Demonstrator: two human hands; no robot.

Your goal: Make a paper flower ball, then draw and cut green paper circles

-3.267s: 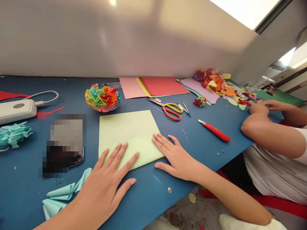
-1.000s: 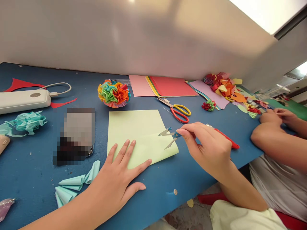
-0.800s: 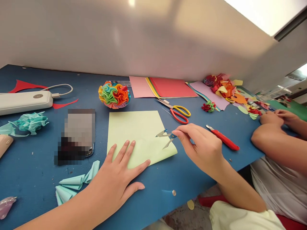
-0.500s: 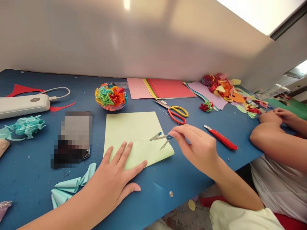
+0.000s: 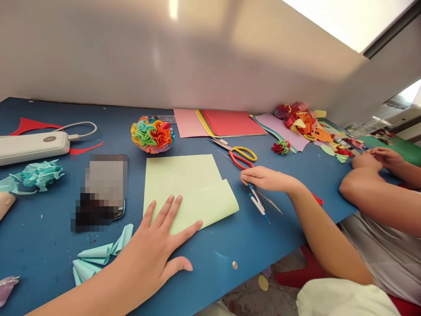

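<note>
My left hand (image 5: pixel 164 239) lies flat with fingers spread on a pale green sheet of paper (image 5: pixel 182 175). The sheet's near right corner curls over in a loose fold. To the right of the paper, my right hand (image 5: pixel 263 177) is closed at the head of a drawing compass (image 5: pixel 258 204), low over the blue table. The compass legs are apart and point toward the near right; its head is hidden by the fingers. Just beyond that hand lie scissors (image 5: pixel 238 153) with one red and one yellow handle loop. A red cutter (image 5: pixel 317 199) is mostly hidden behind my right forearm.
A multicoloured paper ball (image 5: pixel 153 135) and stacked coloured sheets (image 5: pixel 235 122) are at the back. On the left are a phone (image 5: pixel 107 184), a white power bank (image 5: pixel 33 146) and folded turquoise paper (image 5: pixel 95 254). Another person's arm (image 5: pixel 378 193) rests at the right edge.
My right hand has moved the compass off the paper to the right, turning its legs from the left toward the near right. My left hand stays in place on the sheet.
</note>
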